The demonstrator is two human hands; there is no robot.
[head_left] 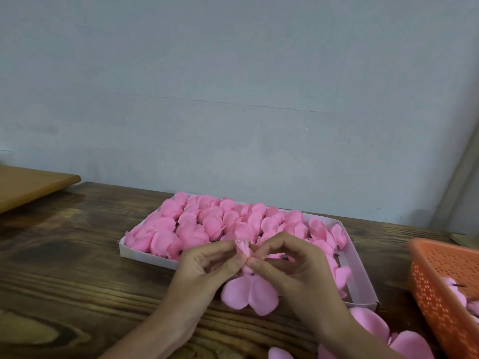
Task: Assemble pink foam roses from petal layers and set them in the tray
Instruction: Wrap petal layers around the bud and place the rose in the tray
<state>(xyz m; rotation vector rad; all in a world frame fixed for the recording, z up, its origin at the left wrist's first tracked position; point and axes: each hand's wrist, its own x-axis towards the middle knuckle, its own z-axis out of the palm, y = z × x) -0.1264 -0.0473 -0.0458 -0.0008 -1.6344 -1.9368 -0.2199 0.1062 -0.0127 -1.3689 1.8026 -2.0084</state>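
The dark wooden table (77, 268) runs across your whole view. One white tray (145, 252) sits on it just beyond your hands, its long side running left to right. One orange mesh basket (440, 281) stands at the right edge, with a few pink pieces inside.

The tray is packed with finished roses (207, 224) over its left and middle parts. They overlap too much for an exact count, but there are dozens, in several rows. At the right end they thin out and bare white floor shows.

A few loose petal layers (370, 325) lie on the table by your right forearm. At least three show, some cut off by the frame.

You hold one half-built rose (243, 248) above the tray's near wall. Your left hand (204, 265) and right hand (293, 263) both pinch it, thumb and forefinger tips pressed together from each side at its waist. The remaining fingers of both hands curl loosely. The rolled bud points up and away from you. One outer petal layer (248, 294) hangs open below the pinch, toward you. So the rose's long axis runs near to far, tilted upward.

The bare stretch of tray lies to the right of your grip and slightly nearer. Your right hand is the closer one to it, so placing will likely suit that hand once the hanging layer is wrapped.
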